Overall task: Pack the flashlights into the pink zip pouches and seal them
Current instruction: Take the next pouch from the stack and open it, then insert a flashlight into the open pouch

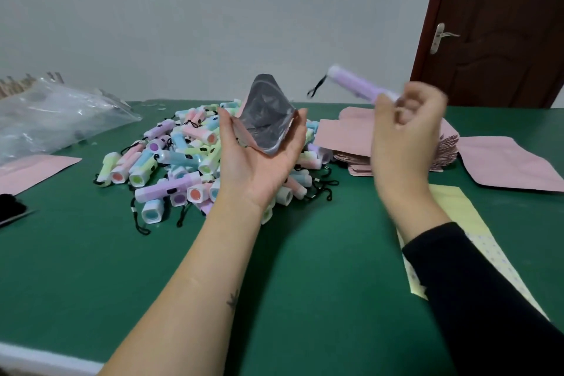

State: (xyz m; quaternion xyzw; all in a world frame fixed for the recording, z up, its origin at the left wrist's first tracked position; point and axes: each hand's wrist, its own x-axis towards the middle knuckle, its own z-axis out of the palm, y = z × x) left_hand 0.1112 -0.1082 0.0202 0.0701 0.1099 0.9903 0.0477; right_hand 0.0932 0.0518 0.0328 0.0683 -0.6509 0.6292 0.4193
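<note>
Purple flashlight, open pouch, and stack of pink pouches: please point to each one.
purple flashlight [361, 85], head view, middle of its body.
open pouch [265, 114], head view, grey inner lining.
stack of pink pouches [345, 131], head view, top pouch's flat face.

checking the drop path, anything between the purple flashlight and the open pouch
Nothing. In the head view, only air and the wall behind separate the purple flashlight in the right hand from the open pouch.
</note>
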